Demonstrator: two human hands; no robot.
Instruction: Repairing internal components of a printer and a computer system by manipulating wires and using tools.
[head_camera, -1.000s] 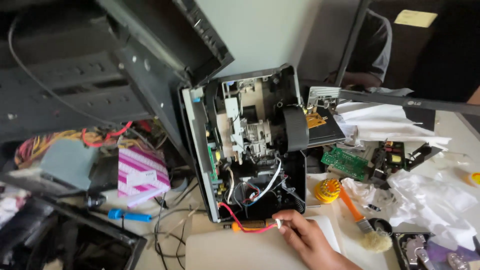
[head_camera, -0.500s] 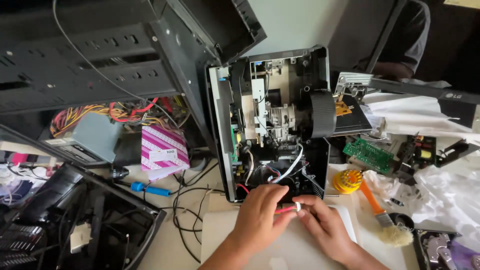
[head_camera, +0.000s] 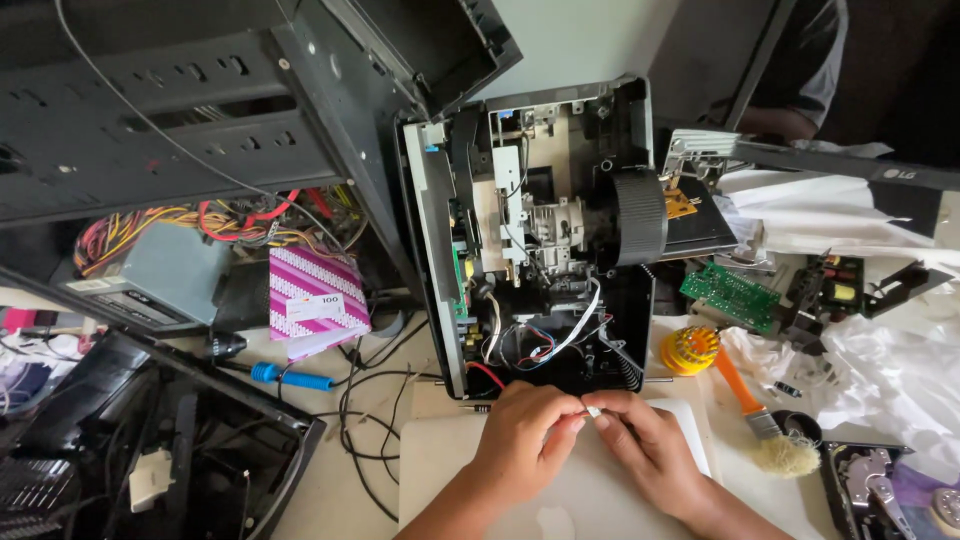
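Note:
An opened black projector lies on the desk with its circuit boards, wires and lens barrel exposed. Both hands meet just below its near edge. My left hand and my right hand pinch a small white connector between their fingertips. A red wire runs from the projector toward the hands. Both hands rest over a white sheet.
An open computer case with coloured cables stands at the left. A pink striped box and a blue-handled screwdriver lie near it. A green circuit board, an orange brush and white wrapping sit at the right. Another person sits at the far edge.
My left hand came into view and joined the right one. Both hands now pinch the small connector together below the projector. The view shifted so the projector sits further right.

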